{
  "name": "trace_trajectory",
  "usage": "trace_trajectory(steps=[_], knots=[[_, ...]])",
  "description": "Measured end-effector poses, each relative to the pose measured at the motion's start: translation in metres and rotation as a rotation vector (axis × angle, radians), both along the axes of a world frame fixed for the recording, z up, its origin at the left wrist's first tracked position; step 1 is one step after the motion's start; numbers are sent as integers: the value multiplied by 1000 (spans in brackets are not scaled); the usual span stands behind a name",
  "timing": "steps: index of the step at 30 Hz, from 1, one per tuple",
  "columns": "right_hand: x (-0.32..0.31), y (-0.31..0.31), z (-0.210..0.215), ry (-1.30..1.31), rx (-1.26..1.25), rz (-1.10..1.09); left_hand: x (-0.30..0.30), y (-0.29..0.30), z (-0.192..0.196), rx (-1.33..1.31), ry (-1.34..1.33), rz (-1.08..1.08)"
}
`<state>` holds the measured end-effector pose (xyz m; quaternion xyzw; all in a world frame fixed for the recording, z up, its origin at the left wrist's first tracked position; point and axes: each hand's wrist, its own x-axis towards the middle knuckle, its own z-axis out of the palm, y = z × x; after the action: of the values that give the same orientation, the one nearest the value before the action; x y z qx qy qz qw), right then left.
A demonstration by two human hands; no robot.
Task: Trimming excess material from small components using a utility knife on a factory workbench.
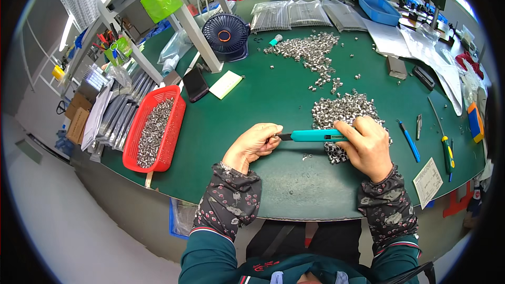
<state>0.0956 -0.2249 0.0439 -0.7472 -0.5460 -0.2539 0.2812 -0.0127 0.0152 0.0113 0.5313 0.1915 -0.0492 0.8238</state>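
Green bench [273,179]: both hands' fingers [344,128] pinch a slim teal-handled, dark-tipped tool [315,135].

I see both forearms come up from the lower edge, sleeves patterned, wrists bent inward. My left hand [252,144] is curled, its fingertips pinched together at the near end of the grip. My right hand [368,144] is closed knuckles up, fingers wrapped over the far end, thumb tucked beneath.
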Motion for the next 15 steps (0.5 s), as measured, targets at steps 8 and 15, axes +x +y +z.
trace_trajectory(steps=[8,15], knots=[[1,-2,-10,266,95,28,3,2,-7,-51,-308,142],[1,3,-25,631,71,112,4,4,-12,-151,-465,159]])
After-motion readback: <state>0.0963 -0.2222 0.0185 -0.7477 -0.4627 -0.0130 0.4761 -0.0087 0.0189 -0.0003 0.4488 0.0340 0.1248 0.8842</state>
